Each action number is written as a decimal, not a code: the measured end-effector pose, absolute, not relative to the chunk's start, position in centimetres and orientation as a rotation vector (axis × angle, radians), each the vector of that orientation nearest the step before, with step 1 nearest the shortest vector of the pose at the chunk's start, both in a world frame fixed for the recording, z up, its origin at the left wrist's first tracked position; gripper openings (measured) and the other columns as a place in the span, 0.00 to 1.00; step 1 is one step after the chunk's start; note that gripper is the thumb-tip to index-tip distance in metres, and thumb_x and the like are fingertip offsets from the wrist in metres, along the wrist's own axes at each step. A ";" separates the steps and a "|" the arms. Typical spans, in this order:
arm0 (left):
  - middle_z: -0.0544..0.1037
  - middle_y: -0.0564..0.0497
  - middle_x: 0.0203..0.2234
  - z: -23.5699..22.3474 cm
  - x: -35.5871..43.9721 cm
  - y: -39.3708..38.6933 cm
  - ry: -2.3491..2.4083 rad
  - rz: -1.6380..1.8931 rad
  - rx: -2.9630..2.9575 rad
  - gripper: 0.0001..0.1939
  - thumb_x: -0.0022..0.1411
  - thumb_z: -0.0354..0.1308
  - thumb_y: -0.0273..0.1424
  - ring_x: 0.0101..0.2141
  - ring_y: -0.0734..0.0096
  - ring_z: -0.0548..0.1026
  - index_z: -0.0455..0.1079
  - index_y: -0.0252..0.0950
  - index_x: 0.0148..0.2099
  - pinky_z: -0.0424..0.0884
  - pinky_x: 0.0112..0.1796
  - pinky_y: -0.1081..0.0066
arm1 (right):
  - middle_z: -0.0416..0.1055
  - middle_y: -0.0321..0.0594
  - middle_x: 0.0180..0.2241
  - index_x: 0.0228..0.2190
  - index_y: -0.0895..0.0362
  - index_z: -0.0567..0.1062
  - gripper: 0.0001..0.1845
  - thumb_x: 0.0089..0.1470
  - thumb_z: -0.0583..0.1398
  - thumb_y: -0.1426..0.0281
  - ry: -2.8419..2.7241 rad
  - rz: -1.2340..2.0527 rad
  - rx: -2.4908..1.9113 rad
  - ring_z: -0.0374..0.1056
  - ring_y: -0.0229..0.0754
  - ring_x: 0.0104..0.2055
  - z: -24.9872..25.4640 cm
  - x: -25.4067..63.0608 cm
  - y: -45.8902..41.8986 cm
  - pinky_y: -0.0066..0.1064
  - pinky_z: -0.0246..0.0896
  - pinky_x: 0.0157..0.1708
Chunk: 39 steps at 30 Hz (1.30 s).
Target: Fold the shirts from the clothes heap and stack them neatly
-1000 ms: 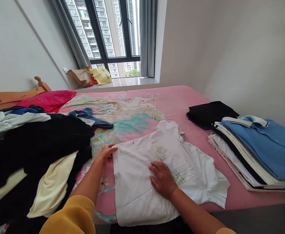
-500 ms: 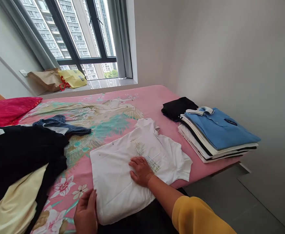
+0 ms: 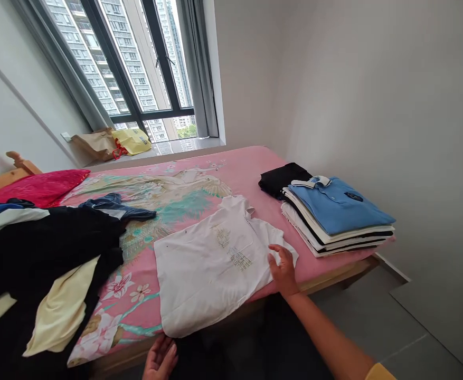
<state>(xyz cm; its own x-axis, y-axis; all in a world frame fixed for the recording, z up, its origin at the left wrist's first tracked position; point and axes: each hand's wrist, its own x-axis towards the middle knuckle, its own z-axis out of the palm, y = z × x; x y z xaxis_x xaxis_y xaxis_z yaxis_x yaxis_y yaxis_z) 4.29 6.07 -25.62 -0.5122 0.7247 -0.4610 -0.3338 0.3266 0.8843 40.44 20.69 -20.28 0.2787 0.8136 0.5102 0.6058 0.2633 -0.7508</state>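
Observation:
A white short-sleeved shirt (image 3: 199,274) with a printed chest and a collar lies spread at the bed's near edge, its hem to the left. My right hand (image 3: 283,269) is over the near sleeve, thumb and fingers apart and curved against the cloth. Below the shirt's lower hem corner is my left hand (image 3: 160,359), with loosely bent fingers and the thumb apart. Its fingertips are close to that corner; whether they touch it is unclear.
On the right, a stack of folded clothes topped by a blue polo shirt (image 3: 338,206) stands beside a folded black garment (image 3: 282,179). Loose black clothes (image 3: 57,248), a cream garment (image 3: 63,311) and jeans (image 3: 118,206) lie left on the pink floral bedsheet (image 3: 255,163).
My right hand has slid from the shirt's middle to its near sleeve. My left hand has moved from the hem's side down to the lower corner. The view has shifted somewhat.

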 end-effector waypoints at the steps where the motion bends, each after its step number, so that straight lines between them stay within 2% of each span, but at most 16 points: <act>1: 0.77 0.47 0.40 -25.6 5.0 6.4 1.643 1.388 0.365 0.31 0.32 0.70 0.33 0.51 0.51 0.70 0.67 0.42 0.42 0.72 0.39 0.64 | 0.69 0.49 0.44 0.43 0.58 0.68 0.18 0.55 0.52 0.61 -1.359 0.226 -1.485 0.62 0.50 0.49 -20.8 42.9 21.0 0.48 0.54 0.53; 5: 0.79 0.48 0.33 -25.5 7.5 7.6 1.653 1.379 0.395 0.24 0.33 0.70 0.31 0.46 0.52 0.74 0.68 0.37 0.37 0.71 0.43 0.64 | 0.67 0.52 0.49 0.46 0.60 0.67 0.27 0.46 0.59 0.59 -1.206 0.551 -1.750 0.61 0.50 0.52 -22.6 49.4 23.6 0.42 0.52 0.54; 8: 0.79 0.48 0.36 -24.6 7.9 7.8 1.580 1.370 0.380 0.23 0.36 0.70 0.30 0.45 0.56 0.75 0.70 0.36 0.39 0.71 0.45 0.65 | 0.69 0.53 0.48 0.46 0.61 0.68 0.31 0.41 0.63 0.59 -1.184 0.754 -1.782 0.64 0.50 0.50 -22.9 50.4 25.9 0.40 0.55 0.52; 12: 0.80 0.47 0.37 -22.7 7.6 7.3 1.437 1.299 0.309 0.23 0.40 0.69 0.31 0.42 0.58 0.76 0.72 0.36 0.42 0.72 0.43 0.65 | 0.75 0.46 0.37 0.38 0.60 0.73 0.24 0.36 0.65 0.63 -1.215 0.973 -1.723 0.69 0.47 0.40 -22.2 50.2 27.7 0.36 0.62 0.42; 15: 0.80 0.45 0.35 -22.3 7.4 6.9 1.391 1.207 0.326 0.24 0.39 0.70 0.34 0.41 0.56 0.77 0.73 0.35 0.42 0.73 0.42 0.65 | 0.75 0.41 0.29 0.31 0.59 0.74 0.17 0.36 0.64 0.64 -1.181 1.096 -1.686 0.69 0.45 0.33 -21.4 50.7 27.4 0.32 0.63 0.33; 18: 0.80 0.45 0.33 -22.8 7.3 6.5 1.458 1.148 0.279 0.24 0.35 0.71 0.35 0.37 0.57 0.78 0.74 0.34 0.39 0.73 0.36 0.65 | 0.75 0.40 0.27 0.31 0.59 0.74 0.15 0.40 0.60 0.64 -1.093 1.162 -1.659 0.69 0.42 0.30 -20.8 51.7 26.0 0.29 0.62 0.28; 21: 0.77 0.51 0.24 -23.4 7.1 6.1 1.481 1.157 0.228 0.21 0.32 0.72 0.35 0.25 0.66 0.76 0.72 0.35 0.32 0.72 0.30 0.68 | 0.75 0.41 0.29 0.34 0.59 0.73 0.16 0.41 0.59 0.64 -1.004 1.226 -1.623 0.69 0.41 0.30 -20.3 52.3 24.3 0.28 0.63 0.27; 24: 0.70 0.58 0.16 -23.4 6.8 5.5 1.425 1.150 0.195 0.20 0.31 0.73 0.35 0.15 0.79 0.65 0.69 0.35 0.28 0.71 0.29 0.69 | 0.75 0.42 0.32 0.37 0.58 0.72 0.20 0.40 0.62 0.63 -0.925 1.328 -1.596 0.70 0.41 0.30 -20.1 52.2 22.5 0.30 0.65 0.27; 28: 0.68 0.59 0.15 -23.4 6.2 4.9 1.396 1.101 0.159 0.22 0.30 0.73 0.37 0.15 0.79 0.64 0.69 0.36 0.28 0.70 0.26 0.71 | 0.75 0.41 0.28 0.37 0.58 0.71 0.23 0.40 0.65 0.57 -0.800 1.494 -1.624 0.69 0.41 0.27 -20.2 51.9 20.3 0.31 0.66 0.23; 30: 0.67 0.59 0.14 -23.6 5.9 4.8 1.399 1.094 0.161 0.22 0.30 0.73 0.37 0.14 0.80 0.63 0.69 0.35 0.28 0.69 0.25 0.72 | 0.74 0.40 0.26 0.35 0.57 0.71 0.23 0.39 0.66 0.57 -0.717 1.497 -1.648 0.69 0.40 0.25 -20.2 51.7 19.4 0.30 0.65 0.21; 32: 0.67 0.59 0.14 -24.0 5.9 4.8 1.389 1.096 0.160 0.21 0.31 0.73 0.37 0.15 0.80 0.64 0.69 0.35 0.27 0.69 0.25 0.72 | 0.74 0.39 0.26 0.35 0.57 0.72 0.22 0.39 0.66 0.59 -0.634 1.460 -1.621 0.69 0.40 0.26 -20.2 51.5 18.7 0.30 0.67 0.21; 35: 0.69 0.56 0.15 -24.2 5.9 4.9 1.380 1.091 0.155 0.20 0.32 0.73 0.37 0.17 0.77 0.67 0.67 0.35 0.24 0.70 0.25 0.71 | 0.76 0.40 0.30 0.38 0.57 0.72 0.23 0.39 0.67 0.63 -0.584 1.427 -1.427 0.71 0.43 0.30 -20.2 50.9 17.7 0.33 0.71 0.27; 39: 0.67 0.57 0.12 -23.4 5.3 4.5 1.421 1.131 0.156 0.20 0.30 0.73 0.35 0.16 0.77 0.65 0.65 0.34 0.22 0.69 0.23 0.72 | 0.76 0.41 0.32 0.39 0.58 0.72 0.24 0.38 0.67 0.66 -0.498 1.440 -1.240 0.72 0.46 0.33 -20.3 50.1 16.6 0.35 0.71 0.31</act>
<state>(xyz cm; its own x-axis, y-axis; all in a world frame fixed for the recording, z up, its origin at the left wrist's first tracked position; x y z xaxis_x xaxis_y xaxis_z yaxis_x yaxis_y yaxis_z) 5.35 4.52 -23.39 -0.2399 0.6845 -0.6884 -0.5176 0.5098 0.6872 50.14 16.57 -20.32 0.1672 0.8983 -0.4062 -0.4553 -0.2951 -0.8400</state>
